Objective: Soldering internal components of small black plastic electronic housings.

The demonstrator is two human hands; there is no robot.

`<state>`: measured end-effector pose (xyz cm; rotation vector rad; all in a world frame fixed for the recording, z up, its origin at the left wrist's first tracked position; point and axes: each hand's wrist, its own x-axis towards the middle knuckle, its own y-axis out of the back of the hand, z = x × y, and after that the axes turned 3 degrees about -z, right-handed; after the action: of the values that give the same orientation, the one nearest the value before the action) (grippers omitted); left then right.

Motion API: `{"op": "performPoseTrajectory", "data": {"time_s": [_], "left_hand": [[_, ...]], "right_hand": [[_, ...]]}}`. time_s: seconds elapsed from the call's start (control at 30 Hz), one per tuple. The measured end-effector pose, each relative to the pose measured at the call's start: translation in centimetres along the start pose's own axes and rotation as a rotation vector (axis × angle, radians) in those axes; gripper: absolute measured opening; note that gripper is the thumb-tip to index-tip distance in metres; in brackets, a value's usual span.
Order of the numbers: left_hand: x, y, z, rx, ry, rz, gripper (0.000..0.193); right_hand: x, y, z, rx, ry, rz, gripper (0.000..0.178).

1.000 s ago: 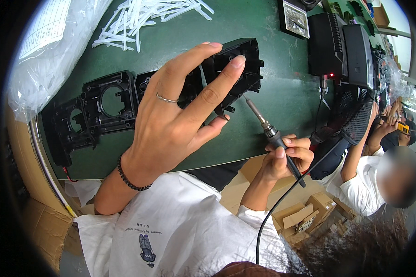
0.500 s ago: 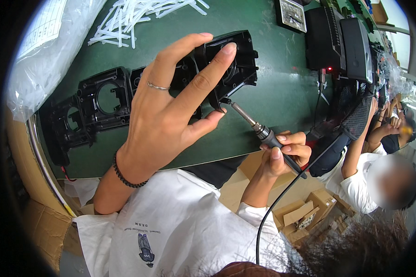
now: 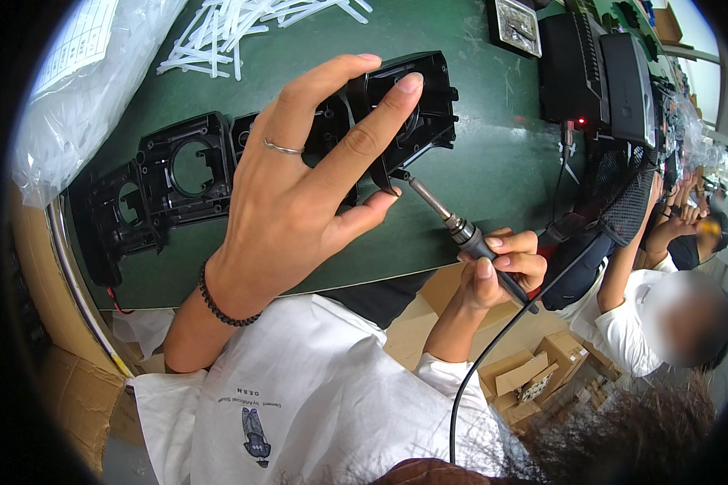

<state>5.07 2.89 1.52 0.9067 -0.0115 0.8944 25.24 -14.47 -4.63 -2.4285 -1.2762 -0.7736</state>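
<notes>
A green worktop (image 3: pixel 493 186) fills most of the view, with a clear plastic bag (image 3: pixel 89 97) bunched at its left edge and a pile of white plastic strips (image 3: pixel 243 28) at the top. At the right stands a black box-shaped unit (image 3: pixel 598 81) with a small red light. A row of black plastic frames (image 3: pixel 170 182) lies along the left of the worktop. The left hand (image 3: pixel 307 194) is raised above it, fingers spread wide, pinching a black plastic housing (image 3: pixel 416 105) between fingertips and thumb. The right hand (image 3: pixel 497 271) is closed around the dark handle of a soldering iron (image 3: pixel 453 226), whose metal tip touches the lower edge of the housing. A black cord (image 3: pixel 493 356) runs down from the handle. Another person in white sits at the far right.
</notes>
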Motion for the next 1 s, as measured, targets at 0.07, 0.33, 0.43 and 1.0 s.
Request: {"op": "performPoseTrajectory", "data": {"time_s": [0.07,0.33,0.43,1.0], "left_hand": [[0.0,0.0,0.1,0.000,-0.001,-0.002,0.089],[-0.2,-0.2,0.2,0.015,0.007,0.000,0.087],[-0.2,0.0,0.2,0.021,0.002,0.006,0.087],[0.0,-0.1,0.1,0.025,-0.010,0.007,0.088]], "right_hand": [[-0.1,0.1,0.1,-0.022,0.020,-0.012,0.035],[-0.2,-1.2,-0.1,-0.055,0.001,0.219,0.031],[-0.2,-1.3,-0.1,-0.102,0.010,0.226,0.030],[-0.2,-0.8,-0.1,-0.150,-0.009,0.210,0.030]]}}
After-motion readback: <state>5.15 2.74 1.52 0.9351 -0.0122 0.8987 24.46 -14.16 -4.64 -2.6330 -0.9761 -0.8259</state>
